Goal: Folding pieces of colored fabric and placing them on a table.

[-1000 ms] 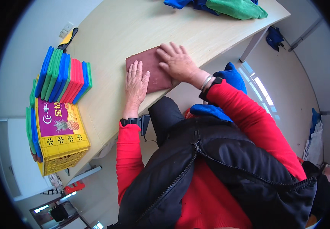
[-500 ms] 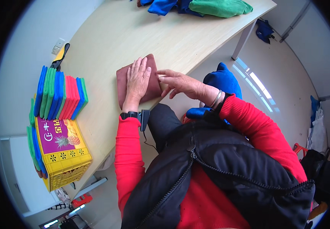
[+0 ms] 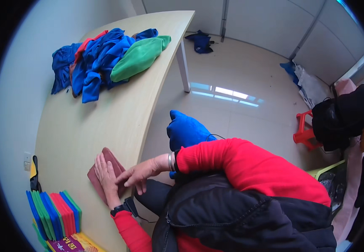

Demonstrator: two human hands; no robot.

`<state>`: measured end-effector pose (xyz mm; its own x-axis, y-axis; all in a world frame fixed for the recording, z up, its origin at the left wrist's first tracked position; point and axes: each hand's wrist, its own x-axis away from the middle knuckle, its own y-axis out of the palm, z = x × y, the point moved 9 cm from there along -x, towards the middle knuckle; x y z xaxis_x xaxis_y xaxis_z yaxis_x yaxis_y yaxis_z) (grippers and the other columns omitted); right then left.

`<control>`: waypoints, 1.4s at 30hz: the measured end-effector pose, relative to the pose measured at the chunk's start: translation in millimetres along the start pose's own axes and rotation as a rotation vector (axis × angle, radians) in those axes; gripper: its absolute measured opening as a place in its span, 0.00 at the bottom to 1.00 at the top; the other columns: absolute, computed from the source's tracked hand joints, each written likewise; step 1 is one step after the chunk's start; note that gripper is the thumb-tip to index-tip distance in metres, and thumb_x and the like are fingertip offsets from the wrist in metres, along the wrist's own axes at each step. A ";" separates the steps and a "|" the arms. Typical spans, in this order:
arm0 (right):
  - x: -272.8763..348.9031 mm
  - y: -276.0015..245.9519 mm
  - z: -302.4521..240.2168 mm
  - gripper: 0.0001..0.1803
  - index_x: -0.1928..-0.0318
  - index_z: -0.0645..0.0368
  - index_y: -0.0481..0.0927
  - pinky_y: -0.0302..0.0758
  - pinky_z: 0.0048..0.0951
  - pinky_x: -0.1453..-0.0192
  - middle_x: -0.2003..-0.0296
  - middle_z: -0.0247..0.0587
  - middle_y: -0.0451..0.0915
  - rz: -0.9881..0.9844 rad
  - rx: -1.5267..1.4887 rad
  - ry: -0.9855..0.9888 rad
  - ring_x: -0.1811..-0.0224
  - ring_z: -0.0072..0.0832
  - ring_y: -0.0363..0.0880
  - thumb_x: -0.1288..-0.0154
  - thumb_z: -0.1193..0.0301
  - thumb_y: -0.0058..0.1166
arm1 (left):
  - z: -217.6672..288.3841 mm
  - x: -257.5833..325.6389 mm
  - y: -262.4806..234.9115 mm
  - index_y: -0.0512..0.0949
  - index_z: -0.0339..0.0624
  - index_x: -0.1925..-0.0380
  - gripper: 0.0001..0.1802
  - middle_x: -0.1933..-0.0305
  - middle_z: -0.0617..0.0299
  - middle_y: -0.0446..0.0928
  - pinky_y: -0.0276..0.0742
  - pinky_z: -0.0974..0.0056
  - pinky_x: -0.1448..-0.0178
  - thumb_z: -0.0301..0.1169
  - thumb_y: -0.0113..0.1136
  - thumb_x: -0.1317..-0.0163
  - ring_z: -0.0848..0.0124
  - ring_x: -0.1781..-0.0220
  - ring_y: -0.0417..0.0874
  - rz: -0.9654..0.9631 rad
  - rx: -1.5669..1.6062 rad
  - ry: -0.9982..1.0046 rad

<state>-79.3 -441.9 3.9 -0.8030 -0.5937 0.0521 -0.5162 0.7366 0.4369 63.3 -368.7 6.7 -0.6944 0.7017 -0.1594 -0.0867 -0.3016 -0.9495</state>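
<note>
A folded brownish-red cloth [image 3: 113,158] lies on the table near its right-hand edge. My left hand [image 3: 105,174] rests flat on it, fingers stretched out and together. Next to it, my right hand [image 3: 143,172] reaches over the cloth's right side with its fingers apart and loosely bent; the fingertips are close to my left hand. Nothing shows in the grip of either hand. What lies beneath my left palm is hidden.
At the table's far end sits a heap of blue, red and green cloths [image 3: 106,59]. A row of folded cloths [image 3: 53,212] stands on a printed carton [image 3: 77,243] at lower left. Blue fabric [image 3: 186,131] bulges beside the table edge [image 3: 158,94]. A red stool [image 3: 306,132] stands at right.
The view has swung to the right, so the table now sits further left. My right hand has come across the cloth's edge toward my left hand, which stays on the cloth.
</note>
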 end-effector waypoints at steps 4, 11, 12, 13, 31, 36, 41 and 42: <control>1.7 3.3 7.7 0.29 0.26 0.53 0.62 0.84 0.32 0.56 0.44 0.46 0.78 -0.005 0.109 0.045 0.64 0.30 0.85 0.24 0.63 0.49 | 7.8 -3.9 4.6 0.58 0.45 0.25 0.33 0.21 0.50 0.55 0.42 0.50 0.18 0.49 0.37 0.22 0.54 0.18 0.51 -0.005 -0.075 -0.024; 8.3 -2.1 13.0 0.25 0.33 0.57 0.70 0.83 0.31 0.59 0.53 0.43 0.81 0.059 0.254 0.036 0.70 0.29 0.83 0.26 0.64 0.51 | 12.2 -2.8 1.3 0.58 0.45 0.24 0.32 0.21 0.49 0.56 0.43 0.49 0.18 0.49 0.37 0.22 0.52 0.19 0.51 0.016 -0.104 -0.026; 9.3 -2.8 13.2 0.24 0.34 0.58 0.71 0.82 0.31 0.60 0.54 0.43 0.81 0.065 0.277 0.032 0.70 0.29 0.83 0.27 0.64 0.51 | 12.6 -3.3 1.4 0.58 0.45 0.24 0.32 0.21 0.49 0.56 0.43 0.49 0.18 0.49 0.37 0.22 0.52 0.19 0.51 0.016 -0.101 -0.026; 10.4 -4.1 13.1 0.24 0.34 0.58 0.71 0.82 0.31 0.61 0.56 0.42 0.81 0.072 0.301 0.028 0.70 0.29 0.82 0.27 0.64 0.52 | 13.4 -3.8 1.3 0.58 0.45 0.24 0.32 0.21 0.49 0.56 0.43 0.49 0.18 0.49 0.37 0.22 0.52 0.19 0.51 0.018 -0.099 -0.020; -37.7 24.7 -94.6 0.24 0.45 0.67 0.75 0.75 0.48 0.44 0.47 0.58 0.79 0.510 0.957 -0.440 0.42 0.50 0.75 0.30 0.59 0.52 | 20.7 37.0 -12.2 0.55 0.41 0.24 0.35 0.21 0.50 0.55 0.43 0.54 0.18 0.49 0.34 0.23 0.56 0.18 0.51 0.142 0.336 0.035; -78.8 27.8 -60.2 0.32 0.37 0.70 0.70 0.56 0.58 0.25 0.29 0.61 0.61 0.657 1.216 -0.424 0.23 0.57 0.50 0.29 0.54 0.47 | -81.3 78.8 17.8 0.55 0.39 0.24 0.38 0.20 0.50 0.55 0.42 0.55 0.18 0.52 0.34 0.26 0.57 0.18 0.51 0.289 1.016 -0.371; -86.8 -4.2 -36.1 0.34 0.36 0.68 0.72 0.46 0.59 0.21 0.31 0.62 0.65 0.753 1.441 -0.475 0.25 0.59 0.54 0.29 0.51 0.44 | -53.4 64.6 -10.2 0.56 0.38 0.24 0.37 0.20 0.50 0.54 0.44 0.54 0.17 0.52 0.31 0.23 0.54 0.18 0.52 0.163 0.230 -0.188; -91.0 -2.2 -32.0 0.35 0.35 0.67 0.71 0.45 0.59 0.21 0.31 0.62 0.64 0.738 1.439 -0.474 0.24 0.59 0.53 0.29 0.50 0.43 | -60.4 68.1 -10.4 0.56 0.38 0.25 0.36 0.20 0.49 0.54 0.45 0.54 0.18 0.51 0.31 0.23 0.54 0.19 0.52 0.166 0.089 -0.135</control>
<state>4.5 -399.8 26.9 -0.8542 -0.0653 -0.5158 0.3663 0.6284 -0.6862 60.0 -278.8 -10.6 -0.7933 0.5467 -0.2681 -0.0219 -0.4656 -0.8847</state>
